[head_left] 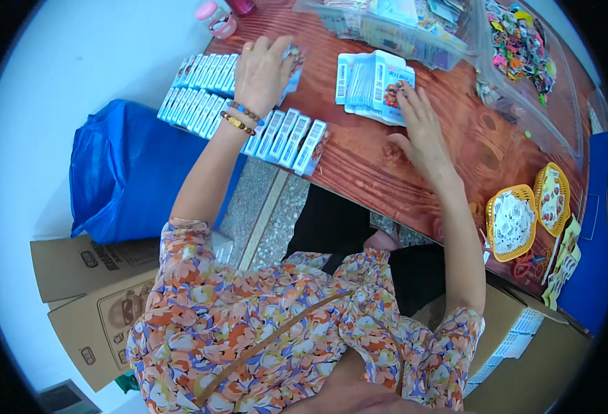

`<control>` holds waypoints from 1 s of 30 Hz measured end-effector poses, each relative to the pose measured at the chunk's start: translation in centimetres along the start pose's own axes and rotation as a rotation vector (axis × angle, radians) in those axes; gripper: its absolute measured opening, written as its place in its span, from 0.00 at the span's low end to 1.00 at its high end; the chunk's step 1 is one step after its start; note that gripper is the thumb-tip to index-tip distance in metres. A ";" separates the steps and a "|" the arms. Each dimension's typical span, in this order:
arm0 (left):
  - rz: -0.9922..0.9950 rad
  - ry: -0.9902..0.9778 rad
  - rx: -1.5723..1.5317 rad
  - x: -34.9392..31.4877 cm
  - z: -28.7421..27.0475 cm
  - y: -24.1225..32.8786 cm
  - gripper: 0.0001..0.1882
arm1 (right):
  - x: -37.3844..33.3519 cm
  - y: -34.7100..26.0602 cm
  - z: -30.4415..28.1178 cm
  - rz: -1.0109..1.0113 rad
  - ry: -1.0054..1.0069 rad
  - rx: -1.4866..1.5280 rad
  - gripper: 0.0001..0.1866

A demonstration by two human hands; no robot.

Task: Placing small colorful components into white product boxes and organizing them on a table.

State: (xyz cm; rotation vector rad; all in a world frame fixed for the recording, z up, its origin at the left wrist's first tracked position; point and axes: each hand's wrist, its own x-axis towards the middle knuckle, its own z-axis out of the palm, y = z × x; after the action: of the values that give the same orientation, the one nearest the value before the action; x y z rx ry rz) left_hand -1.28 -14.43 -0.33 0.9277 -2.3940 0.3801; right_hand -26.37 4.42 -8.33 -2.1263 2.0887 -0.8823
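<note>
My left hand (262,74), with beaded bracelets at the wrist, curls over a small light-blue box at the far end of the box rows; fingers partly hide that box. Two rows of similar small blue boxes (197,110) stand packed side by side along the table's left edge, passing under my wrist. Over to the right, a fanned pile of flat blue-and-white cartons (366,86) with pictures lies on the wood. My right hand (421,127) rests at the pile's right side, fingers stretched out and fingertips touching the top carton.
Clear plastic bins stand at the back right; one (387,31) holds flat packets, another (521,52) small colourful trinkets. Two yellow baskets (511,222) of small pieces sit near the right edge. A pink-lidded jar (215,19) is far left. A blue bag (145,172) and cardboard boxes flank me.
</note>
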 end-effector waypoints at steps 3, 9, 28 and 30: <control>0.011 -0.116 0.170 -0.9 2.6 -0.4 0.13 | 1.4 1.9 1.1 -0.106 -0.155 -0.034 0.36; 0.021 -0.209 0.245 -2.0 4.3 -0.4 0.12 | 0.1 2.1 -0.4 -0.080 -0.093 0.069 0.22; -0.297 -0.749 -1.693 -6.0 -1.3 18.1 0.26 | -8.6 -0.9 -9.5 0.542 0.165 0.957 0.10; -0.162 -0.614 -1.424 -6.5 -2.2 19.6 0.31 | -9.2 0.0 -8.7 0.598 0.127 0.954 0.09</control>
State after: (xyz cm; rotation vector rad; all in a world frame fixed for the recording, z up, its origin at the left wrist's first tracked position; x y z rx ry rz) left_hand -9.94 4.17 -3.56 0.4969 -2.1838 -1.6563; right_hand -29.36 16.07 -4.42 -0.9317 1.6307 -1.4920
